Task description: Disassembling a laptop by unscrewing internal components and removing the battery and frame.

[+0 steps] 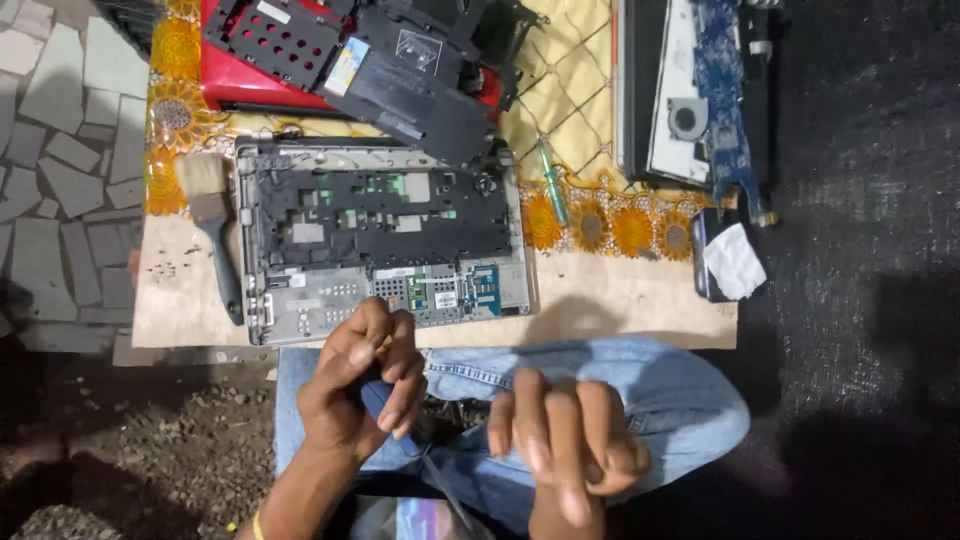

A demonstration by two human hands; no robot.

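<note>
Left hand (362,385) fisted round blue-handled screwdriver (385,405), just below opened laptop (380,240); light, stiff, handle best. Right hand (565,435) curled, empty.

**A makeshift laptop repair spot outdoors**

A low wooden tabletop (620,300) under a yellow sunflower-print cloth (600,225) carries an opened grey laptop chassis (380,240), a bare blue circuit board with fan (715,90), a green-handled screwdriver (551,180) and a flat dusting brush (212,225). Around it lie irregular stone paving (60,150) and bare dirt ground (170,440).
</note>
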